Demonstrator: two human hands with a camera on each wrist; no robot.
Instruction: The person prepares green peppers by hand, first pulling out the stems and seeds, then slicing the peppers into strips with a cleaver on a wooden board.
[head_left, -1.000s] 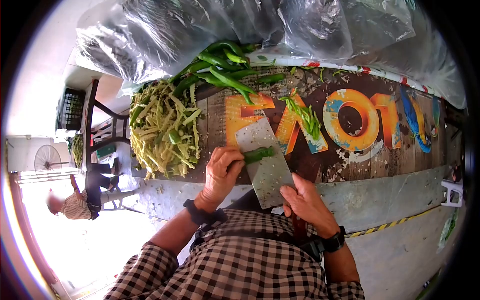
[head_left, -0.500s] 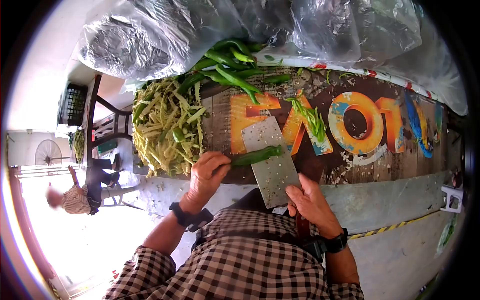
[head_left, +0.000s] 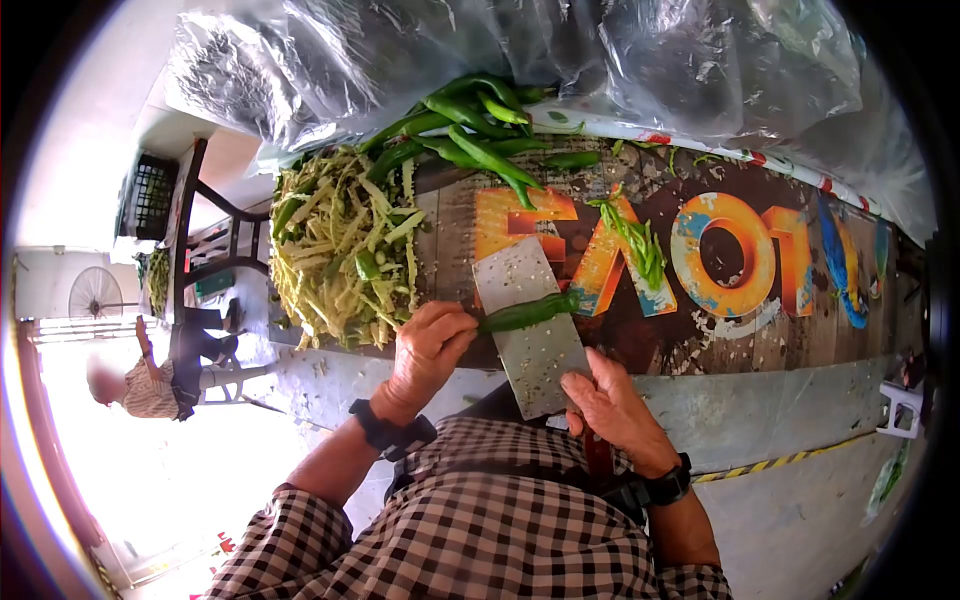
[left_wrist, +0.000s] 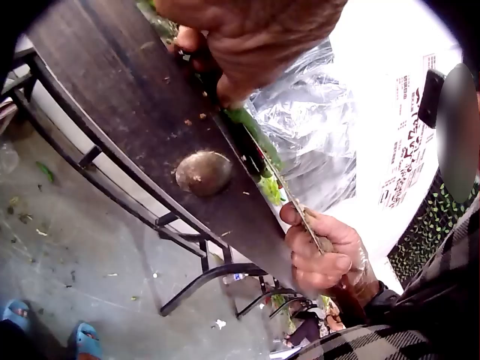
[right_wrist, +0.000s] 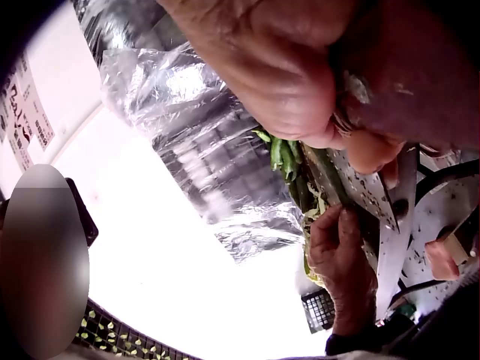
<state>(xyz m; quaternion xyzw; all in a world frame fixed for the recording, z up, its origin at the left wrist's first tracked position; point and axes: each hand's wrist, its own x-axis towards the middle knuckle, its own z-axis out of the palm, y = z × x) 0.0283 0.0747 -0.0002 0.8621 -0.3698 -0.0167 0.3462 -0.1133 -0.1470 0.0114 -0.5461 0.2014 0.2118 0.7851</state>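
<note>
A long green pepper (head_left: 522,313) lies across the blade of a cleaver (head_left: 530,365) in the head view. My left hand (head_left: 428,355) pinches the pepper's left end between thumb and fingers. The cleaver's handle is in my right hand (head_left: 622,412), with the thumb at the blade's near corner. Pale seeds and bits speckle the blade. From the left wrist, the cleaver (left_wrist: 276,172) shows nearly edge-on beside the pepper (left_wrist: 244,120). The right wrist view has the left hand (right_wrist: 345,251) at the pepper, beyond the speckled blade.
Cut pepper strips (head_left: 345,255) are heaped at the table's left. Whole green peppers (head_left: 485,155) lie behind, against plastic-wrapped goods (head_left: 560,60). A few green pieces (head_left: 640,250) rest on the lettered tabletop (head_left: 850,235). A person (head_left: 150,390) sits further left, near a black crate (head_left: 150,200).
My left hand has slid back left along the pepper, so more of it shows over the blade. The cleaver has stayed nearly in place. The head view has shifted slightly.
</note>
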